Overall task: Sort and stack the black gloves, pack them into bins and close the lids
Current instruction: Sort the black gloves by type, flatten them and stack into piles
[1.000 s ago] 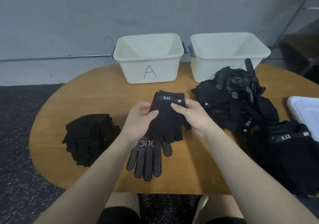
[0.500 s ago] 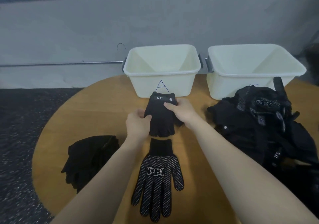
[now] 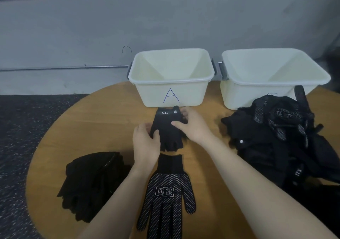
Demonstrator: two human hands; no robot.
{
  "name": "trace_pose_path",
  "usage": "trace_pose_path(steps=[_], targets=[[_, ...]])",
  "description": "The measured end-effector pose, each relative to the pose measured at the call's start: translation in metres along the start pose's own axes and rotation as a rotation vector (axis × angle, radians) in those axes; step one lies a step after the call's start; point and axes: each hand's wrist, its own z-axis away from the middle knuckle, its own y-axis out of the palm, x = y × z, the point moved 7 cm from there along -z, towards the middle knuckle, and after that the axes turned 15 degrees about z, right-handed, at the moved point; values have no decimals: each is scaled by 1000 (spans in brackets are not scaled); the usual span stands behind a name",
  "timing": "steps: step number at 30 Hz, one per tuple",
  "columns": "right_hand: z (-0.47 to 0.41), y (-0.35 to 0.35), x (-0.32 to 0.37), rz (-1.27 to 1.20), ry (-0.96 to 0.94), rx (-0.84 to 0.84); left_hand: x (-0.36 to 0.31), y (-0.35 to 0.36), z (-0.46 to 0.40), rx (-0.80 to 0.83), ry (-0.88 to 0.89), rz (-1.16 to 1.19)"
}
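Note:
A black fingerless glove [image 3: 168, 130] marked 5.11 lies on the round wooden table [image 3: 103, 128], just in front of the white bin lettered A [image 3: 172, 76]. My left hand [image 3: 146, 143] pinches its left edge and my right hand [image 3: 191, 126] grips its right side, thumb on top. Nearer me lies a black glove with white dots [image 3: 167, 192], palm up. A stack of black gloves [image 3: 92, 181] sits at the left. A loose heap of black gloves [image 3: 279, 139] fills the right side, in front of the second white bin [image 3: 272, 75].
Both bins are open and hold nothing; no lids are in view. A grey wall rises behind the bins. Dark speckled floor shows beyond the table's left edge.
Both hands carried the fingerless glove away from me, off the dotted glove, and set it down in front of bin A. The camera tilted up and to the left.

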Motion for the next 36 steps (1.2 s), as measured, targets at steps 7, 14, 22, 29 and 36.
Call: trace_pose_path(steps=[7,14,22,29,36], targets=[[31,12,9,549,-343,17,0,34,4,343,299,-570],[32,29,-11,706,-315,150,18,38,1,466,187,-698],[90,-34,-11,407,-214,-117,-27,49,30,378,398,-556],[167,-96,-67,407,-17,-496,-86,115,73,667,474,-198],[179,-117,-95,509,134,-451,-116,171,82,751,539,-258]])
